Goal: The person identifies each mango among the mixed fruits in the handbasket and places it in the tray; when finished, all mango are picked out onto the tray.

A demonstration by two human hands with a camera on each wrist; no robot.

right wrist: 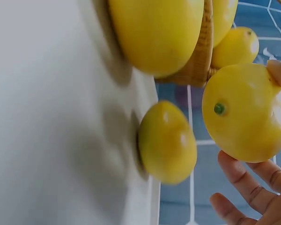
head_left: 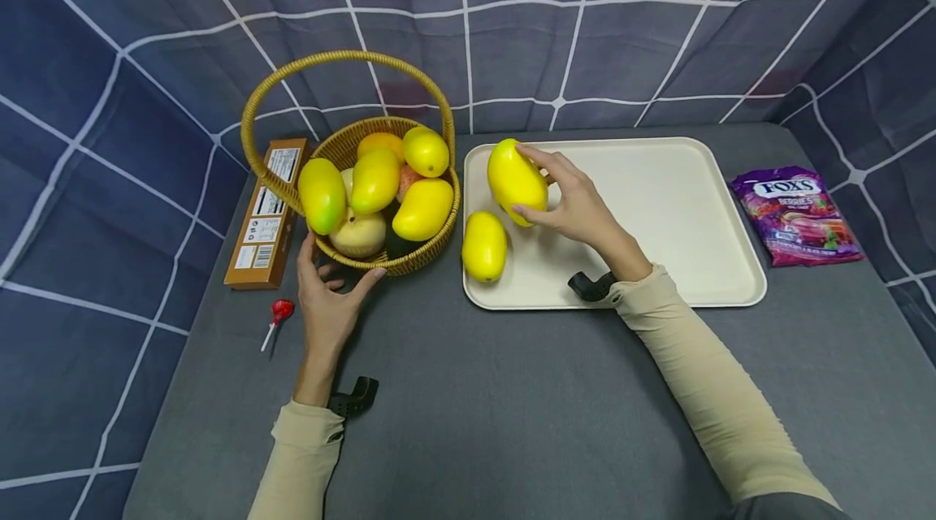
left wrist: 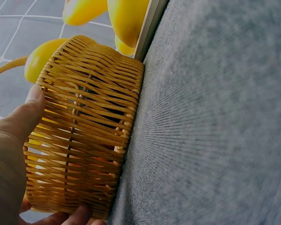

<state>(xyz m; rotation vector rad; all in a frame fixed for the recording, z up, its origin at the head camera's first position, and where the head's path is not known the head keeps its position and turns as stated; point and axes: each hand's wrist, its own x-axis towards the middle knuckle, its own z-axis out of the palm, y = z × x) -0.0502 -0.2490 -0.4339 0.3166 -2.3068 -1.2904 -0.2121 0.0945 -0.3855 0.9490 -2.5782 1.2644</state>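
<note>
My right hand [head_left: 574, 199] grips a yellow mango [head_left: 515, 179] between thumb and fingers, raised over the left part of a cream tray [head_left: 658, 219]. Below it, a second yellow mango [head_left: 484, 246] lies at the tray's left edge. The right wrist view shows another yellow fruit [right wrist: 167, 143] on the tray, hidden from the head view by the held mango. At the left, my left hand [head_left: 327, 301] holds the near side of a wicker basket [left wrist: 84, 126], its thumb at the rim and its fingers curved against the side. Several mangoes and other fruits fill the basket, including a yellow-green mango [head_left: 322, 195].
A brown box [head_left: 263, 227] lies left of the basket, partly behind it. Nearer is a red lollipop [head_left: 281, 310] on the grey cloth. A purple candy bag [head_left: 797, 215] lies right of the tray. The basket's tall handle [head_left: 347, 57] arches up before the checked curtain.
</note>
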